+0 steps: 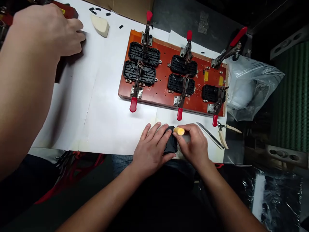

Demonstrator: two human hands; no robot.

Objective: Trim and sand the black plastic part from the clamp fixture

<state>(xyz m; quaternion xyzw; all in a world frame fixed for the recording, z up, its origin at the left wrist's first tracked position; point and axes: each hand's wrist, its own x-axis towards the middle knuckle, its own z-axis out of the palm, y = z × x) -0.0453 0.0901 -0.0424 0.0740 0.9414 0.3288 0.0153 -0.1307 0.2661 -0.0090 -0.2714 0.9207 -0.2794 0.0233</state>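
My left hand (pixel 151 149) lies with its fingers stretched out across the left side of a black plastic part (pixel 172 144) at the table's front edge. Its thumb rests by the part's lower end. In my right hand (pixel 194 143) is a tool with a round yellow handle (pixel 179 131), gripped beside the part's right edge. The tool's working end is hidden. Just right of that hand lie a dark, thin blade-like tool (pixel 210 135) and cutting pliers with cream handles (pixel 222 137).
Beyond my hands, a red-brown fixture board (pixel 160 91) carries several black plastic parts under red-handled toggle clamps (pixel 133 104). A co-worker's arm (pixel 31 74) reaches in at left. A cream block (pixel 100 25), small black pieces (pixel 121 26) and a clear plastic bag (pixel 251 87) are also there.
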